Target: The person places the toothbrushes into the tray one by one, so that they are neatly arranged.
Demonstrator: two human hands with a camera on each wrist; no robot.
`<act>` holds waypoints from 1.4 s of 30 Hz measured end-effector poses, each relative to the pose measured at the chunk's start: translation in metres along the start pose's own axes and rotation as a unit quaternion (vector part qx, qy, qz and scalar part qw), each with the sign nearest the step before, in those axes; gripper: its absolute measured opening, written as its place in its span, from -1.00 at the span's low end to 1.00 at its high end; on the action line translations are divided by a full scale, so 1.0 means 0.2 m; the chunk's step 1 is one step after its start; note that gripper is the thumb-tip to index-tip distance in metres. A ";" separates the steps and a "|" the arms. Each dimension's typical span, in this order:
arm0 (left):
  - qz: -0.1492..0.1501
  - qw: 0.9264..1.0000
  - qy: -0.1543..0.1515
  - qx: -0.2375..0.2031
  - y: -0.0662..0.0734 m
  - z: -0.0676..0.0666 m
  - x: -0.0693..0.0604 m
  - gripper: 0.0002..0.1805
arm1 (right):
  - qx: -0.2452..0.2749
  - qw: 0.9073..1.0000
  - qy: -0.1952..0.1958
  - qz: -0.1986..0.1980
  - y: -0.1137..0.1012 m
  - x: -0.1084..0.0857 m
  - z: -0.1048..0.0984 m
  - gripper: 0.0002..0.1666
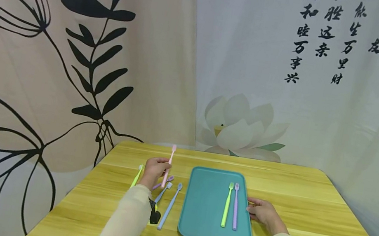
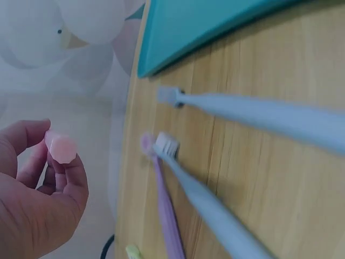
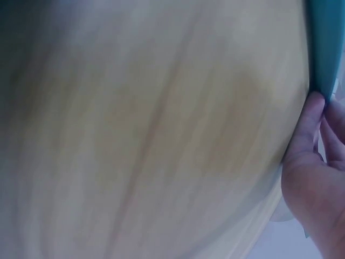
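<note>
Apparently, the work is partly done: a slim pink toothbrush (image 1: 165, 180) is pinched in the left grip (image 1: 155, 169), loose coloured toothbrushes (image 1: 168, 209) are left near it, green and lilac toothbrushes (image 1: 226, 207) are laid rightward on the rectangular teal tray (image 1: 203, 208), touched by the right grip (image 1: 266, 215), clamping unclear.

The raised toothbrush (image 1: 165, 178) is pale pink. The tray (image 1: 203, 204) is plain teal, its lime-green brush (image 1: 226, 207) beside a lilac brush (image 1: 235, 213). Off it are two powder-blue toothbrushes (image 1: 169, 208), a purple toothbrush (image 2: 168, 216) and a yellow-green toothbrush (image 1: 136, 176). The tabletop (image 1: 307, 221) is yellow, streaked with wood grain; the sleeves (image 1: 123, 219) are cream. The backdrop (image 1: 163, 47), beige and pale grey, bears black plant silhouettes, black characters and a whitish lotus with green leaves.
</note>
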State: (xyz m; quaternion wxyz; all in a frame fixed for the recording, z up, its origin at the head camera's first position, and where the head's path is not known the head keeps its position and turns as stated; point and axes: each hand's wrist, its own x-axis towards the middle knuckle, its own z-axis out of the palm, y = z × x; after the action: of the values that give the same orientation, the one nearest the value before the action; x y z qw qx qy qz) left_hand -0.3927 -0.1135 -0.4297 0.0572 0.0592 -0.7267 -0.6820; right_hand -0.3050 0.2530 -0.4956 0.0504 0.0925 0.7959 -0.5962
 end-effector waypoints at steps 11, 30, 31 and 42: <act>-0.002 1.000 -0.001 -0.012 0.01 0.16 -0.04 -0.70 | 0.004 1.000 0.000 0.001 0.01 0.00 0.00 -0.43; -0.004 1.000 -0.025 -0.013 -0.01 0.38 -0.12 -0.73 | 0.001 1.000 0.001 0.003 0.01 0.00 0.00 -0.44; -0.006 0.999 -0.029 -0.015 -0.02 0.40 -0.13 -0.74 | 0.002 1.000 0.002 0.003 0.01 0.00 0.00 -0.44; -0.016 0.998 -0.058 -0.022 -0.06 0.51 -0.20 -0.73 | -0.002 1.000 0.005 0.001 0.00 0.00 0.00 -0.44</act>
State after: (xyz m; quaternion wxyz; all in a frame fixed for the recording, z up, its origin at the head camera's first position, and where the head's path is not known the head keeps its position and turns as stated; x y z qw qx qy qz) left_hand -0.3700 -0.0073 -0.4481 0.0054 0.0295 -0.7127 -0.7008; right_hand -0.3041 0.2527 -0.4963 0.0471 0.0961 0.7974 -0.5939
